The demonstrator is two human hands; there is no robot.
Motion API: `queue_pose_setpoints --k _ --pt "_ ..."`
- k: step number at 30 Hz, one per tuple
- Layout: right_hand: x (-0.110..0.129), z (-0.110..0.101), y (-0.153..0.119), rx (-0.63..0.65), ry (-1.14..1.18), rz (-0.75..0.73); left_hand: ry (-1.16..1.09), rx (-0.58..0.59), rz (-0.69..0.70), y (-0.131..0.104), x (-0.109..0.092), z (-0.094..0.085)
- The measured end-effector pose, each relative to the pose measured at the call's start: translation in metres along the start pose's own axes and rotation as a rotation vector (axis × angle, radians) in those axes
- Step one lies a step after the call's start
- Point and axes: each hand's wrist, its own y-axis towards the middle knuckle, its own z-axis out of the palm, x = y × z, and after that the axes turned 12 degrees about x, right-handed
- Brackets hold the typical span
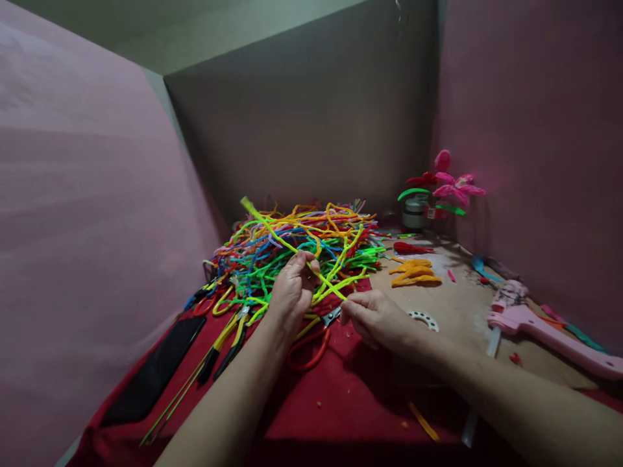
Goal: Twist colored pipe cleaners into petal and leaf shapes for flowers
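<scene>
A yellow-green pipe cleaner [270, 227] runs slantwise between my hands, its far end raised over the pile. My left hand [292, 285] pinches it partway along, fingers closed. Closer to me, my right hand [372, 314] is closed on its lower end. Behind them spreads a big heap of pipe cleaners [272, 272] in green, orange, blue, red and purple. Under the hands lies a pair of scissors [311, 353] with a red handle; its blades are partly hidden beside my right hand.
Yellow-handled pliers [226, 340] and a black phone-like slab [153, 373] lie on the left of the red cloth [311, 415]. Rightward are orange fuzzy pieces [416, 272], a pink glue gun [545, 334], a white perforated ring piece [423, 319] and a pink pipe-cleaner flower [459, 187].
</scene>
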Motion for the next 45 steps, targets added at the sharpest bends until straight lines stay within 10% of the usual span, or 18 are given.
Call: queue_pose_setpoints --k 6,30,37,45 --pt "0.002 0.000 -0.001 0.122 -0.215 0.232 -0.228 -0.007 0.033 -0.001 -0.022 0.000" --pt "-0.002 0.008 -0.004 -0.034 -0.983 0.266 -0.111 -0.039 0.486 -0.011 -0.082 -0.019" --pt "0.001 -0.002 -0.004 0.015 -0.883 0.320 -0.090 -0.186 0.552 -0.006 -0.096 -0.040" --pt "-0.006 -0.012 0.000 0.014 -0.562 0.124 -0.151 0.070 0.344 0.000 -0.067 -0.026"
